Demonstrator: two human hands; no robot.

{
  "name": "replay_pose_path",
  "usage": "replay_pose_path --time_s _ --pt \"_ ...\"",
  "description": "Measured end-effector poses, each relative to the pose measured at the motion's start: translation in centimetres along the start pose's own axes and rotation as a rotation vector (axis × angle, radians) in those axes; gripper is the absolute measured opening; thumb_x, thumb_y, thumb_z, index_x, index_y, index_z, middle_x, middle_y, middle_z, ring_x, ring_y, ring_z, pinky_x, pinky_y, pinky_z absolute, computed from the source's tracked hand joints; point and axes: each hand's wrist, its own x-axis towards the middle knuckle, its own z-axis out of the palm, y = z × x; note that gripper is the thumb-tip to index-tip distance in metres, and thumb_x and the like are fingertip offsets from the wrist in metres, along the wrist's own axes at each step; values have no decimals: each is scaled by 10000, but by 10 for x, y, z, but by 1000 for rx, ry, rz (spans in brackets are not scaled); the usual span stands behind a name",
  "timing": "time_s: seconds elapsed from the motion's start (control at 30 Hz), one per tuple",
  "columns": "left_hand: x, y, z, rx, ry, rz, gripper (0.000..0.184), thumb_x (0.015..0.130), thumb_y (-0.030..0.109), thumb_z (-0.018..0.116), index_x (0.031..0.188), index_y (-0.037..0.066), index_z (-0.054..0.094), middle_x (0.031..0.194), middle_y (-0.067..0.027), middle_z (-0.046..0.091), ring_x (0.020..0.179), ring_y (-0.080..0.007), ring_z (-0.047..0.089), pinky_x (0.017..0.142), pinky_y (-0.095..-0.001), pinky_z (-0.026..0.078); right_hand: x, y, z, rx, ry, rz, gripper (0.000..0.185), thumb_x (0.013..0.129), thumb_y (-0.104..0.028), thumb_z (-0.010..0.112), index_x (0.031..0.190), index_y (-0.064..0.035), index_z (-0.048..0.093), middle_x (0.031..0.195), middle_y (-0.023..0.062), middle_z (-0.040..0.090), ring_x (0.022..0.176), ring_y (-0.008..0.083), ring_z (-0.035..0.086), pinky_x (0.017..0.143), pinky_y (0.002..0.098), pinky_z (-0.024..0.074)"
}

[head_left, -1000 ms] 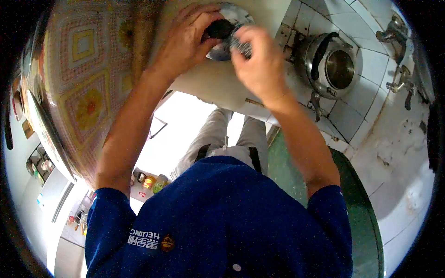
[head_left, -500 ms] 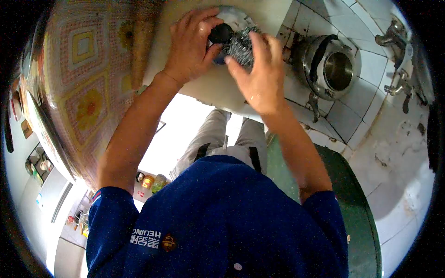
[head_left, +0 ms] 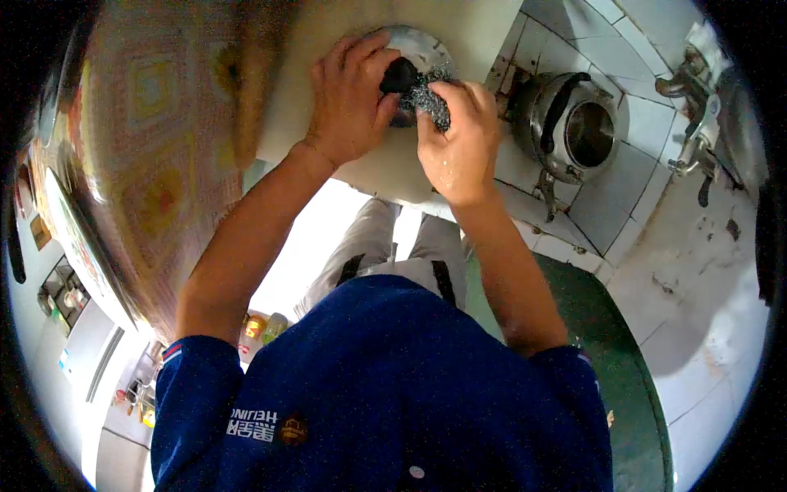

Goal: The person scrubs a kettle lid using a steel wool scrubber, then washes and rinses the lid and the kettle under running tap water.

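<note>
by the counter's (head_left: 485,29) right edge, my left hand (head_left: 351,102) grips the lid (head_left: 426,45), right hand (head_left: 467,148) wool (head_left: 433,100); a slack hold risks skidding.

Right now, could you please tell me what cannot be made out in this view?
All in the head view:
- Part of the lid: hidden by the left hand and steel wool.
- Whether the left hand grips the black knob: its own fingers obscure the contact.
- The kettle's inner bottom: too dark.
- The tablecloth's pattern: blurred.
</note>
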Motion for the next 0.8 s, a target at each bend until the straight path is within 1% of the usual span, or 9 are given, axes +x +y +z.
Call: replay_pose_path --time_s 0.07,0.13,0.23,0.3,0.37,0.43,0.5,0.7,0.8 --pt "-6 1 5 -2 27 -6 623 753 180 722 1316 131 460 1436 -112 441 1317 -379 370 1041 -540 271 5 -2 4 7 1 49 359 671 -35 744 1013 -41 637 994 186 595 960 416 571 837 498 463" --pt "-6 1 4 -28 36 -1 628 753 180 726 1319 130 457 1439 -115 435 1317 -381 368 1036 -541 276 22 -5 5 -36 61 -2 315 669 -28 781 965 -55 675 949 160 646 909 367 629 805 417 511" --pt "2 2 1 -19 59 -1 632 755 185 729 1321 125 454 1445 -118 425 1317 -385 365 1029 -542 286 -9 -9 2 45 67 45 290 677 -22 767 950 -39 674 926 164 651 871 369 633 774 408 511" --pt "-1 1 2 8 28 -29 631 757 190 728 1321 121 453 1448 -119 421 1317 -386 364 1026 -541 291 5 -2 9 43 123 28 277 679 -17 762 941 -31 672 910 166 651 849 376 633 766 404 508" --pt "-3 1 3 -33 66 18 626 766 195 722 1325 116 451 1446 -123 418 1320 -390 360 1024 -546 293 35 3 13 83 82 101 319 643 -12 762 937 -57 643 961 170 633 943 401 589 836 469 475" --pt "-5 5 0 -13 38 0 625 769 196 719 1328 115 449 1443 -126 420 1322 -391 357 1027 -548 290 27 -2 12 35 126 68 328 632 -18 768 938 -54 653 917 172 642 900 402 605 810 471 488" --pt "2 2 -2 16 19 -24 625 772 196 716 1330 113 448 1439 -128 421 1325 -391 354 1029 -550 287 2 -11 8 8 154 28 257 691 -27 747 935 -1 673 903 179 663 829 375 640 776 390 512" --pt "1 2 3 -15 62 -2 605 778 207 713 1320 113 460 1438 -115 423 1329 -388 349 1034 -554 282 22 0 18 -27 178 46 264 670 -7 753 923 -25 681 910 170 656 846 367 645 790 416 512" --pt "1 3 -1 24 -41 -88 600 778 211 714 1316 118 465 1441 -108 423 1327 -388 348 1033 -557 283 3 -4 15 29 181 36 258 680 -33 737 929 -15 674 901 186 658 820 374 634 754 404 511"
